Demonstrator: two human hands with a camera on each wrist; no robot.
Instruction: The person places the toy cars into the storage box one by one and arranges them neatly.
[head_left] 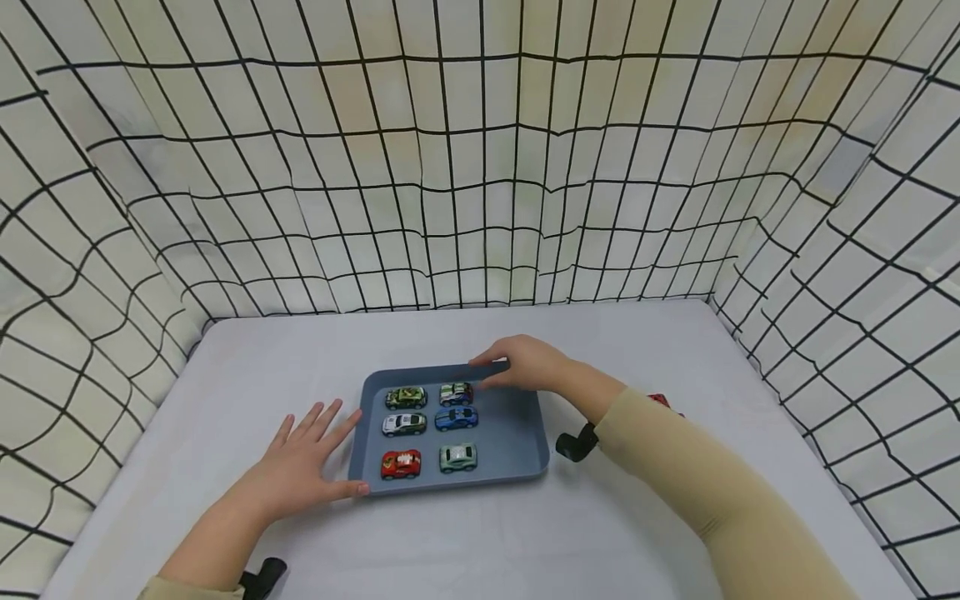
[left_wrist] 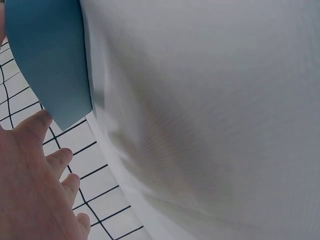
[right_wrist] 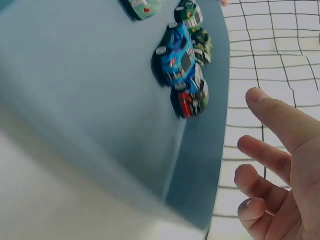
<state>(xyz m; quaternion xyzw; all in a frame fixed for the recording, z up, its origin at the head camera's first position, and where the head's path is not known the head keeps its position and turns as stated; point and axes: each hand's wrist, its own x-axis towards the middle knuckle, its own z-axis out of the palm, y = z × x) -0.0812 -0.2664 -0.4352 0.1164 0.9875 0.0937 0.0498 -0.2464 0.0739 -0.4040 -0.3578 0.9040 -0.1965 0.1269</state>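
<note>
My left hand spreads its fingers at the left side of a blue-grey tray, with the thumb right at the near left corner. Over the far rim reaches my right hand, fingers loosely bent and nothing between them in the right wrist view. Toy cars stand in two columns on the tray. The left column has a green camouflage car, a white car and a red car. Beside them are a multicoloured car, nearest my right fingertips, a blue car and a pale green car.
A red object lies on the white table right of the tray, partly hidden behind my right sleeve. White walls with black grid netting enclose the table at the back and sides.
</note>
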